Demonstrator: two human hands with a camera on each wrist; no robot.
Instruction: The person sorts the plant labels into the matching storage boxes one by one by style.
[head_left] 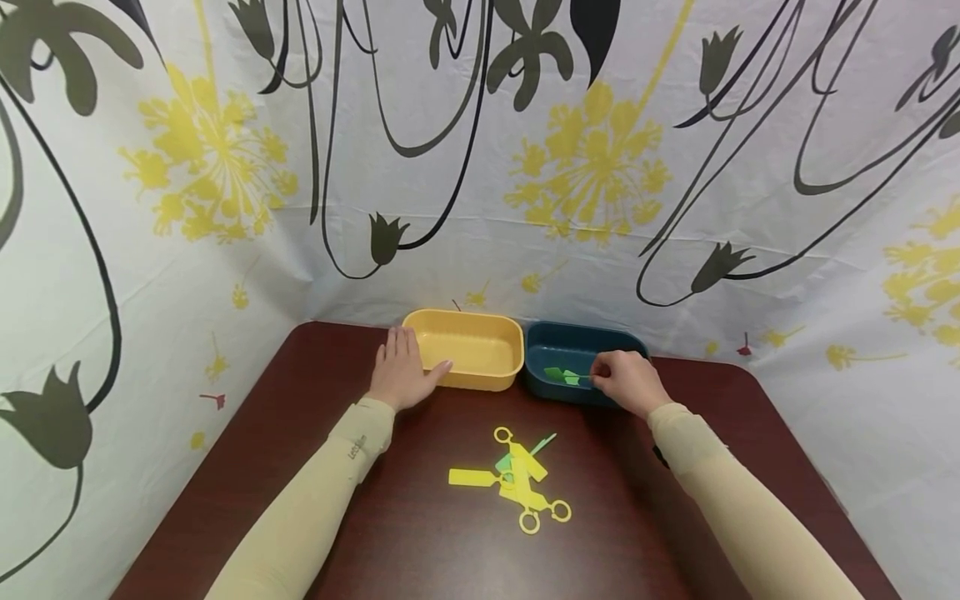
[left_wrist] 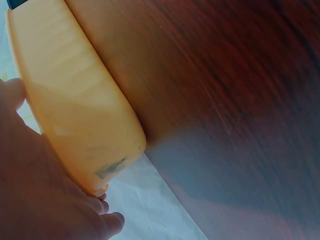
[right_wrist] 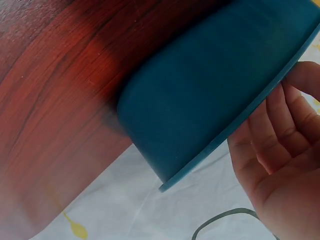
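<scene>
My left hand (head_left: 405,371) rests on the left end of a yellow plastic bin (head_left: 463,379), its fingers stretched along the rim. In the left wrist view the thumb lies by the long rim of this bin. Over the dark blue bin (head_left: 585,393) my right hand (head_left: 630,379) pinches the thin stem of a flat green piece (head_left: 555,374). A lighter green piece (head_left: 572,377) shows beside it. The right wrist view has the fingers (right_wrist: 275,125) curled at the blue bin's rim, with the green pieces hidden behind its wall.
Several flat yellow pieces with ring ends (head_left: 517,475) lie piled on the dark red-brown table (head_left: 420,550). Among them are flat green pieces (head_left: 543,443). The bins stand side by side at the table's back edge, before a patterned white curtain (head_left: 450,183).
</scene>
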